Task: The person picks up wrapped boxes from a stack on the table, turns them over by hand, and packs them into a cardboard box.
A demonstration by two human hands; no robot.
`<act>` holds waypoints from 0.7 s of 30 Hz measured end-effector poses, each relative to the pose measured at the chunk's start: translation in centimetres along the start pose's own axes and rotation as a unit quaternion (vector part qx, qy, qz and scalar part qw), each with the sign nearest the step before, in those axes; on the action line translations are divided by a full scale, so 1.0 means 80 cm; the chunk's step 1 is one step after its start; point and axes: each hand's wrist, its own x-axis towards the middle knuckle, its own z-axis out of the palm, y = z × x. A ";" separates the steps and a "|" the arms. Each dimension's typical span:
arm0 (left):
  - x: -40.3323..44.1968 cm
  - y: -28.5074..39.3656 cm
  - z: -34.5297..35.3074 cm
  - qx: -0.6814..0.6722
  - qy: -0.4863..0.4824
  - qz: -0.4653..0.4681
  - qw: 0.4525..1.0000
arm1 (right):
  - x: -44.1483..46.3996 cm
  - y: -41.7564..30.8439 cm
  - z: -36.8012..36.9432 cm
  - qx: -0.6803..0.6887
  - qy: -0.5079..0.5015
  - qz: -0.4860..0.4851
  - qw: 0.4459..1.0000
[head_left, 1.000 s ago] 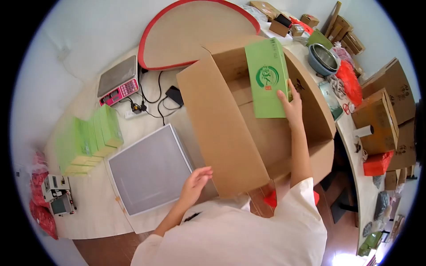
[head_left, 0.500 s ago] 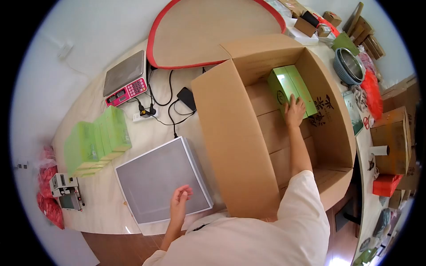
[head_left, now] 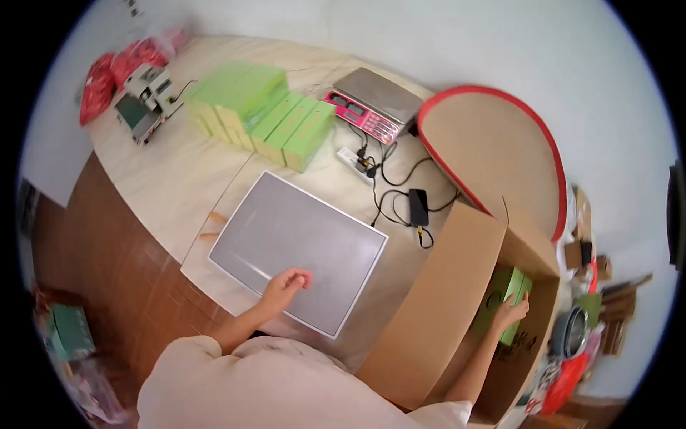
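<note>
My left hand (head_left: 288,284) hovers over the near part of a flat grey panel with a white frame (head_left: 304,243). Its fingers are curled in, with nothing visible in them. Inside a large open cardboard box (head_left: 436,300), my right hand (head_left: 511,313) is at the green boxes (head_left: 516,284), its fingers loosely bent over their upper side and not wrapped round them. Whether the fingertips press on the surface cannot be made out. The green boxes stand side by side against the carton's far wall.
Several green boxes (head_left: 243,107) stand in a row at the back left. Behind the panel are a pink-fronted scale (head_left: 375,107), a power strip (head_left: 355,164), cables and a black device (head_left: 418,207). A red-rimmed board (head_left: 493,150) leans behind the carton. A small machine (head_left: 148,100) stands far left.
My view has swung to the left, so the carton now appears lower right. My right hand stays at the green boxes, its fingers more bent. My left hand's fingers have curled in further.
</note>
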 end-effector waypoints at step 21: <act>0.295 0.089 -0.495 0.080 0.338 0.203 0.916 | -0.224 -0.715 0.088 0.350 -0.309 -0.296 0.834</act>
